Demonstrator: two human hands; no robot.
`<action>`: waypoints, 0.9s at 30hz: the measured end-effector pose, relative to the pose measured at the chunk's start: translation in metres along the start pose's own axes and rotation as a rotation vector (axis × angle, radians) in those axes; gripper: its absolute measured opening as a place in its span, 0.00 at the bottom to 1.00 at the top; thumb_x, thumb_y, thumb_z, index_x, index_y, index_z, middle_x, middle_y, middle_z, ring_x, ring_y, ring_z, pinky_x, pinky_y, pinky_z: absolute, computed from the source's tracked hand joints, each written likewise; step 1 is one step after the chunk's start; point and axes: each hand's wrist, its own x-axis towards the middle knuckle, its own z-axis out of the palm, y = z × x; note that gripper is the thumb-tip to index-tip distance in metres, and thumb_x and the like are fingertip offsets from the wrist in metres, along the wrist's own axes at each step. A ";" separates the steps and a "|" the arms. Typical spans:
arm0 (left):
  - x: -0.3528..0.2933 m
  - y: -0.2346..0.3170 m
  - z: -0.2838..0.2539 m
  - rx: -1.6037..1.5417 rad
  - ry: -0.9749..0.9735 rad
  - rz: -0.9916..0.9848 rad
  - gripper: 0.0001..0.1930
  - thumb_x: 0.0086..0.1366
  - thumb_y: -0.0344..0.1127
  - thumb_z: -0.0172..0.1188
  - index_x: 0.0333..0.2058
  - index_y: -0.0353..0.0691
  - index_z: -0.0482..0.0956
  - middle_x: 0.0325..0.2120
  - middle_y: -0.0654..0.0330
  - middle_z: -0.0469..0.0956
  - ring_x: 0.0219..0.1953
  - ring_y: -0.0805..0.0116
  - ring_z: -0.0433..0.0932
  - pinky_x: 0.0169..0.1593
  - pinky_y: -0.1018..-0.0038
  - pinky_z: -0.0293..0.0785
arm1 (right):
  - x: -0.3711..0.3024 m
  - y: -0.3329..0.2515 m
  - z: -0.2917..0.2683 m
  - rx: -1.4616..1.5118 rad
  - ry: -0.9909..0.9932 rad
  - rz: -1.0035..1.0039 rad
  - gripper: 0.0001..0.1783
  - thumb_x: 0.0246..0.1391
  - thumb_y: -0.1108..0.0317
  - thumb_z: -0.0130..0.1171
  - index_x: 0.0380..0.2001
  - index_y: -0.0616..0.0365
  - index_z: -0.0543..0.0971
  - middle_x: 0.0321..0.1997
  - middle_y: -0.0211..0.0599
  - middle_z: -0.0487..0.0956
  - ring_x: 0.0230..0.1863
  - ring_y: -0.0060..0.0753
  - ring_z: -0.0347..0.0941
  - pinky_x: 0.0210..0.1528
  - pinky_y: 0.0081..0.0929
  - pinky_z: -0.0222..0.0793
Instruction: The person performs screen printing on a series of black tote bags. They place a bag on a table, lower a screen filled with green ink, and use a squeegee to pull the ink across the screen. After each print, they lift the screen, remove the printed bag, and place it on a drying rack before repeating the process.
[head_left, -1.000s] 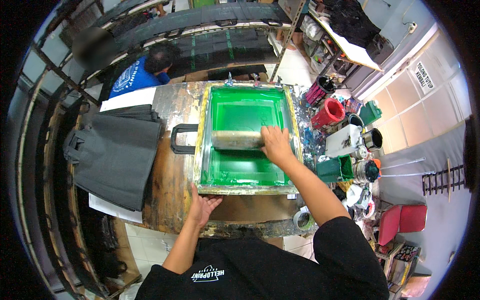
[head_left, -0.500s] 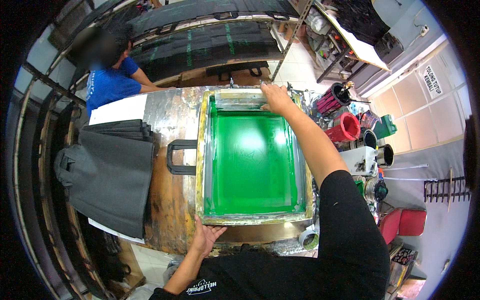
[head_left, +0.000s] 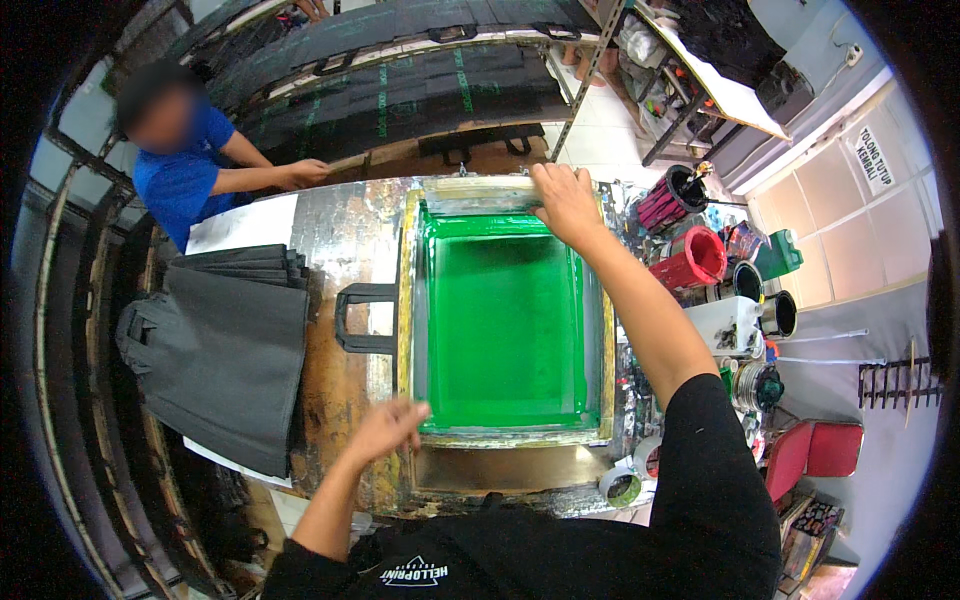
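Note:
A screen printing frame (head_left: pixel 606 350) with green ink across its mesh (head_left: pixel 505 340) lies on the worktable. A squeegee (head_left: pixel 480 197) rests along the inside of its far edge. My right hand (head_left: pixel 568 205) is closed over the far edge near the right corner, by the squeegee's end. At the near left corner is my left hand (head_left: pixel 392 430), its fingers bent and blurred; whether it touches the frame I cannot tell. A black bag handle (head_left: pixel 362 290) sticks out from under the frame's left side. The rest of that bag is hidden.
Dark fabric bags (head_left: pixel 230 350) are stacked at left on a white sheet. A co-worker in a blue shirt (head_left: pixel 185 185) stands at the far left corner. Ink containers, among them a red one (head_left: pixel 692 258), crowd the right side. Tape rolls (head_left: pixel 622 487) lie near right.
My left hand has come up from below the frame's near left corner. The frame's near edge looks slightly lower, and the mesh's glare is gone. The co-worker has turned, both hands now showing.

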 end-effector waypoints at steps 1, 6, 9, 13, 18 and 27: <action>0.020 0.012 -0.007 0.153 0.221 0.159 0.31 0.73 0.61 0.62 0.46 0.32 0.85 0.29 0.53 0.86 0.26 0.69 0.82 0.30 0.69 0.79 | -0.004 0.000 0.003 -0.009 0.029 0.009 0.35 0.48 0.57 0.76 0.57 0.50 0.72 0.49 0.31 0.76 0.54 0.38 0.73 0.56 0.50 0.64; 0.130 0.105 -0.060 0.603 0.758 0.841 0.27 0.67 0.57 0.70 0.47 0.35 0.84 0.40 0.51 0.82 0.43 0.54 0.80 0.49 0.59 0.76 | -0.018 -0.013 0.035 -0.148 0.076 0.050 0.15 0.59 0.67 0.58 0.50 0.46 0.76 0.43 0.28 0.75 0.50 0.34 0.72 0.52 0.44 0.62; 0.187 0.161 -0.073 0.825 0.876 1.006 0.30 0.65 0.60 0.70 0.48 0.35 0.83 0.44 0.50 0.79 0.50 0.47 0.75 0.55 0.57 0.72 | -0.015 -0.015 0.050 -0.137 0.104 0.020 0.15 0.59 0.66 0.58 0.50 0.45 0.76 0.43 0.28 0.75 0.49 0.33 0.72 0.52 0.44 0.62; 0.250 0.169 -0.066 1.083 0.860 0.939 0.31 0.63 0.63 0.69 0.44 0.34 0.82 0.41 0.50 0.78 0.48 0.47 0.75 0.52 0.55 0.72 | -0.024 -0.017 0.058 -0.146 0.095 0.056 0.13 0.60 0.64 0.57 0.49 0.45 0.77 0.43 0.28 0.76 0.48 0.33 0.73 0.51 0.44 0.62; 0.297 0.144 -0.067 1.014 0.809 0.852 0.31 0.64 0.65 0.66 0.33 0.36 0.80 0.34 0.51 0.78 0.43 0.48 0.78 0.49 0.56 0.73 | -0.024 -0.011 0.053 -0.051 0.023 -0.015 0.19 0.58 0.65 0.62 0.53 0.47 0.77 0.45 0.29 0.79 0.51 0.33 0.74 0.53 0.47 0.64; 0.302 0.150 -0.067 1.080 0.810 0.831 0.32 0.63 0.67 0.65 0.32 0.37 0.79 0.32 0.53 0.79 0.39 0.50 0.79 0.45 0.57 0.75 | -0.028 0.001 0.051 -0.026 -0.080 0.111 0.31 0.46 0.63 0.75 0.54 0.45 0.74 0.48 0.28 0.79 0.55 0.35 0.74 0.61 0.54 0.62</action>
